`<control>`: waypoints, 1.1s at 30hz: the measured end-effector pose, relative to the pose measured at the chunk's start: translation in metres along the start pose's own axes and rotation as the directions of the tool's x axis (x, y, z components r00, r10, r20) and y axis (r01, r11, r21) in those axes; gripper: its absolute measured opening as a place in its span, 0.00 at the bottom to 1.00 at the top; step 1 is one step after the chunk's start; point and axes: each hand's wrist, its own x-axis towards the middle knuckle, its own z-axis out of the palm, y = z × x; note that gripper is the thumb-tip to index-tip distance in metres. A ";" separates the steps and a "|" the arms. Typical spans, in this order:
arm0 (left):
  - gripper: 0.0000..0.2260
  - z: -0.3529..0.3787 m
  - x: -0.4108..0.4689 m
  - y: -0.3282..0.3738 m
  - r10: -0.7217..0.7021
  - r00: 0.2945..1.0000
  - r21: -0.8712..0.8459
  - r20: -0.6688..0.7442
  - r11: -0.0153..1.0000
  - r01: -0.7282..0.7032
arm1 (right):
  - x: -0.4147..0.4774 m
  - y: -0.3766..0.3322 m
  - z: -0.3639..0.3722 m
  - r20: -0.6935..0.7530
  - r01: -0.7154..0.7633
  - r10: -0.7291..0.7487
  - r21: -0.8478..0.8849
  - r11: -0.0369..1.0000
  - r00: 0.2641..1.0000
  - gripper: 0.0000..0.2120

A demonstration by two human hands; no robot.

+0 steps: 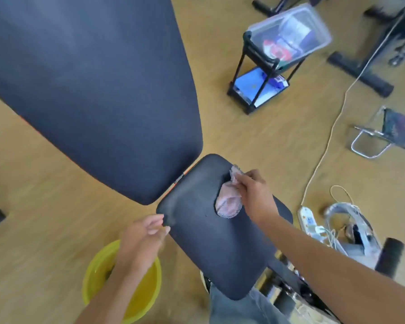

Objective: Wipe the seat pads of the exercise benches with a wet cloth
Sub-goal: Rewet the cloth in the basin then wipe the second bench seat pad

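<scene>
— Item: cloth (228,202)?
— Pink, mesh-edged, crumpled; my right hand (255,197) pinches it against the dark seat pad (211,242), its long axis running up-right to down-left along the pad's right edge.
— Pad?
— Black, tapered, long axis from the backrest pad (91,90) toward me.
— Left hand (142,242)?
— Fingers relaxed, fingertips touching the pad's left corner, above the yellow basin (98,270).

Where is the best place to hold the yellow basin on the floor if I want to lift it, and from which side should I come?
Probably grip the yellow basin by its rim, from above, one hand on each side. It stands upright on the floor and seems to hold water, so a level two-sided lift should avoid spilling. The rim beside the seat pad is crowded by the left hand; the far left rim is freer.
</scene>
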 end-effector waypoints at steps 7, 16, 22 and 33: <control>0.26 0.035 0.061 0.006 0.033 0.994 0.382 -0.103 0.924 0.009 | -0.021 0.006 0.064 -0.115 0.016 -0.010 0.054 0.998 0.993 0.14; 0.24 0.032 0.090 0.010 -0.015 0.994 0.404 -0.105 0.913 0.057 | 0.014 0.082 0.024 0.058 0.472 -0.484 -0.342 0.812 0.873 0.21; 0.23 0.034 0.090 0.011 0.017 0.994 0.429 -0.111 0.903 0.033 | -0.082 -0.006 0.081 0.207 0.402 -0.371 -0.136 0.905 0.905 0.17; 0.23 0.030 0.100 0.006 0.031 0.996 0.424 -0.089 0.905 0.010 | -0.077 0.034 0.078 0.006 0.012 -0.012 -0.067 0.998 1.000 0.08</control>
